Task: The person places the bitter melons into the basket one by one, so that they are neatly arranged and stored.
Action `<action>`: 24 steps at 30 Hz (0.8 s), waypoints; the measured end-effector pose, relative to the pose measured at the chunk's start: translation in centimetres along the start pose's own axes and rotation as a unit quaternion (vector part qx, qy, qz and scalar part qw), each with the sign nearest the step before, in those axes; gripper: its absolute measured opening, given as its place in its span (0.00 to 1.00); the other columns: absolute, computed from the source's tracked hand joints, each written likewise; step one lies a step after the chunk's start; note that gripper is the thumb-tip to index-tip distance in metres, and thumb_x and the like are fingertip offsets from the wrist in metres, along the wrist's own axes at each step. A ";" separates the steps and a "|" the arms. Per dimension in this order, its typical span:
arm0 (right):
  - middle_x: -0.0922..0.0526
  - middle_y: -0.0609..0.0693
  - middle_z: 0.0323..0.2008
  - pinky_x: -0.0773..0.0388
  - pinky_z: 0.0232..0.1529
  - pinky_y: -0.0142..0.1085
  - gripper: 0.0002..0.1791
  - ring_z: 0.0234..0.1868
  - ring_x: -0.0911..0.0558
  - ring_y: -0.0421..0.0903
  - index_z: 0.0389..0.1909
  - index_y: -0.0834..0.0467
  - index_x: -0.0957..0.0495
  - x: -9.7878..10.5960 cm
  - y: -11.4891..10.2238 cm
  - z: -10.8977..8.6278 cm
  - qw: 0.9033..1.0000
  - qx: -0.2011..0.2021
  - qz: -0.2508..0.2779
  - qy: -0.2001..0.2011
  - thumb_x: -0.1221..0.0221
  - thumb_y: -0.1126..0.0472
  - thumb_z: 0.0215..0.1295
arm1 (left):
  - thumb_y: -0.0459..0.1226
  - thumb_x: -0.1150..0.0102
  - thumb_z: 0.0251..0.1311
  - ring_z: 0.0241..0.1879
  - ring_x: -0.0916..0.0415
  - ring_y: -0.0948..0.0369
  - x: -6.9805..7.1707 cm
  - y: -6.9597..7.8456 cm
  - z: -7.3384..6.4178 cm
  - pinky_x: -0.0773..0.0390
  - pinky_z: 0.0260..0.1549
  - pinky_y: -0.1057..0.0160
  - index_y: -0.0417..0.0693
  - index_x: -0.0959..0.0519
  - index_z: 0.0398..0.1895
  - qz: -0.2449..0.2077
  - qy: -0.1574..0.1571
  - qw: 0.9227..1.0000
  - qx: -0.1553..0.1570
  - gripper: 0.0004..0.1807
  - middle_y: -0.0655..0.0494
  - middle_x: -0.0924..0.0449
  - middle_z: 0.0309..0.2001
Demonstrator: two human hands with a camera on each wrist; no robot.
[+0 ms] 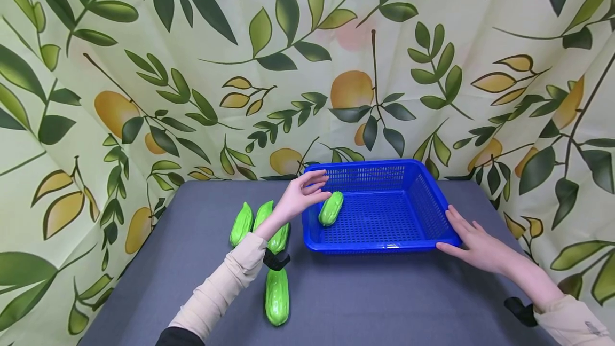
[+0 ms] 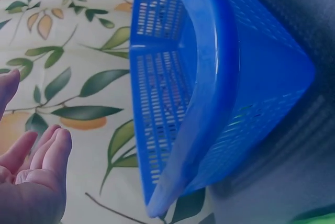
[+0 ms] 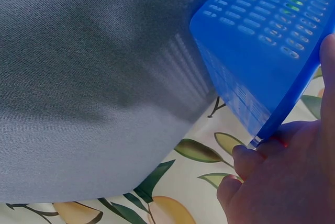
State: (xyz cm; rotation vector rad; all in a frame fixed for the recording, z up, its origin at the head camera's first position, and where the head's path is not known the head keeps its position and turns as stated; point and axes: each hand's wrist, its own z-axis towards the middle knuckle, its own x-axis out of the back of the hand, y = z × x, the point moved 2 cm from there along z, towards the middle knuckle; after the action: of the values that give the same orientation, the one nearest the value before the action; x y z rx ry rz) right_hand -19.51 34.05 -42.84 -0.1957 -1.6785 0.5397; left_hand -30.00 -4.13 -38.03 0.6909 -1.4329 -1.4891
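Grey table [image 1: 384, 303]; blue basket [image 1: 379, 246] near its back-right corner. Right hand [image 1: 485, 247], fingers spread, touches basket's right rim. Left hand [image 1: 300, 195], fingers loosely apart, above left rim. Green gourd [image 1: 331, 209] inside, left edge; other gourds [image 1: 277, 298] toward table's left edge.

Bright, even light filled the head view, apparently from overhead, leaving small white glints on the glossy green vegetables [image 1: 277, 299] and along the front rim of the blue basket [image 1: 375, 248]. Only faint, soft shading lay on the grey tabletop [image 1: 384, 298], while the patterned backdrop [image 1: 182, 63] looked stretched toward the frame's edges. The left wrist view was dimmer and hazier, the left hand [image 2: 39, 177] soft in detail and a pale sheen running down the rim. In the right wrist view, a broad shadow darkened the cloth, streaked with light beside the basket, and the right hand [image 3: 288, 171] sat in shade.
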 end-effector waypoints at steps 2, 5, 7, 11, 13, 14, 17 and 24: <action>0.62 0.71 0.72 0.69 0.68 0.65 0.54 0.68 0.51 0.75 0.72 0.71 0.60 -0.1 0.0 0.0 1.000 0.003 0.000 0.001 0.46 0.39 0.63 | 0.30 0.39 0.58 0.63 0.30 0.49 0.3 0.2 -0.5 0.30 0.61 0.56 0.43 0.33 0.65 -0.012 0.008 1.000 -0.005 0.30 0.40 0.28 0.62; 0.62 0.71 0.72 0.69 0.68 0.65 0.54 0.68 0.51 0.74 0.72 0.70 0.61 -0.2 0.0 -0.1 1.000 0.002 -0.001 0.001 0.46 0.39 0.64 | 0.29 0.39 0.57 0.63 0.30 0.49 0.7 0.5 -1.3 0.31 0.61 0.54 0.42 0.33 0.65 -0.022 0.016 1.000 -0.009 0.30 0.40 0.29 0.62; 0.63 0.71 0.72 0.69 0.68 0.64 0.53 0.68 0.51 0.74 0.72 0.70 0.61 -0.3 0.0 -0.1 1.000 0.003 -0.001 0.002 0.46 0.39 0.64 | 0.29 0.38 0.57 0.63 0.30 0.49 0.9 0.6 -1.7 0.31 0.62 0.54 0.42 0.34 0.65 -0.026 0.020 0.999 -0.008 0.31 0.39 0.29 0.62; 0.62 0.71 0.72 0.68 0.68 0.65 0.53 0.68 0.51 0.74 0.72 0.70 0.61 -0.3 0.1 0.0 1.000 0.001 -0.005 0.002 0.46 0.39 0.64 | 0.28 0.38 0.56 0.64 0.31 0.49 1.0 0.6 -2.6 0.31 0.62 0.57 0.41 0.34 0.65 -0.026 0.032 0.999 -0.002 0.32 0.40 0.29 0.63; 0.62 0.71 0.72 0.67 0.68 0.65 0.53 0.68 0.50 0.75 0.72 0.70 0.61 -0.2 0.1 0.0 1.000 0.002 -0.007 0.003 0.45 0.40 0.64 | 0.28 0.38 0.56 0.64 0.31 0.50 1.0 0.6 -3.0 0.31 0.61 0.59 0.41 0.34 0.65 -0.025 0.041 0.999 -0.003 0.32 0.40 0.29 0.63; 0.62 0.71 0.72 0.67 0.68 0.65 0.53 0.68 0.50 0.75 0.72 0.70 0.61 -0.2 0.1 0.1 1.000 0.001 -0.007 0.003 0.45 0.40 0.64 | 0.28 0.38 0.56 0.64 0.31 0.50 1.0 0.5 -3.1 0.31 0.61 0.59 0.41 0.34 0.65 -0.026 0.045 0.999 -0.004 0.32 0.40 0.29 0.63; 0.61 0.71 0.72 0.67 0.68 0.65 0.53 0.68 0.50 0.74 0.72 0.70 0.60 -0.2 0.0 0.1 1.000 0.002 -0.007 0.003 0.45 0.40 0.64 | 0.28 0.37 0.55 0.63 0.31 0.49 1.0 0.3 -3.6 0.31 0.61 0.59 0.41 0.34 0.65 -0.031 0.057 0.998 -0.008 0.32 0.40 0.29 0.63; 0.61 0.71 0.72 0.66 0.67 0.66 0.53 0.68 0.50 0.75 0.72 0.70 0.60 -0.2 -0.1 0.1 1.000 0.001 -0.008 0.002 0.45 0.40 0.64 | 0.29 0.36 0.55 0.63 0.31 0.48 1.2 0.1 -5.1 0.30 0.60 0.58 0.43 0.33 0.65 -0.020 0.078 0.997 0.001 0.32 0.40 0.29 0.63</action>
State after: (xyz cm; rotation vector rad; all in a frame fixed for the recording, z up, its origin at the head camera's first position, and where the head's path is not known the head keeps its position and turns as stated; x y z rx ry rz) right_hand -19.55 33.89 -42.98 -0.1803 -1.6741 0.5286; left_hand -25.99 -7.43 -38.51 0.8226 -1.3079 -1.4320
